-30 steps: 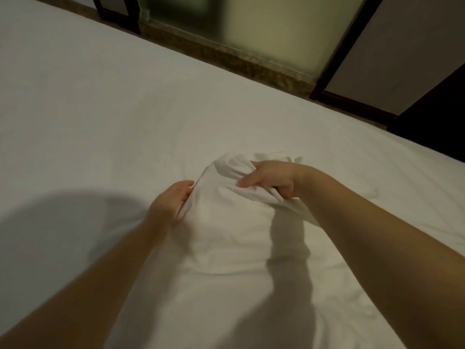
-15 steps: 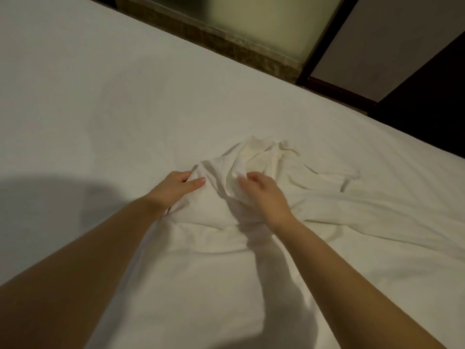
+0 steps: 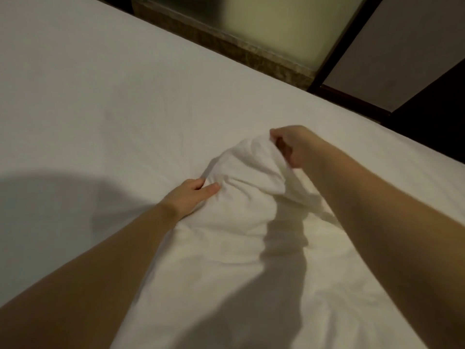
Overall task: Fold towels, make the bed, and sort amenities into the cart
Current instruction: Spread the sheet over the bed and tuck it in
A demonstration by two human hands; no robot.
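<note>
White cloth [image 3: 246,187] lying bunched on bed [image 3: 100,102], near middle. Left hand [image 3: 188,196] gripping its left fold, low. Right hand [image 3: 294,147] pinching top edge, holding it up. Cloth looking soft, light, floppy, sagging between hands. Probably best holding by corners or edges, not middle.

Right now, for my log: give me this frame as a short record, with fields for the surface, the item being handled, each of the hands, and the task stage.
surface: bed, covered in a lightly creased white sheet
item: white cloth, bunched into a raised mound on the bed
left hand: grips the mound's near-left side, low against the bed
right hand: pinches a fold at the top of the mound, lifted off the bed
stage: cloth crumpled, not yet flat or folded
beyond bed: stone ledge
</note>
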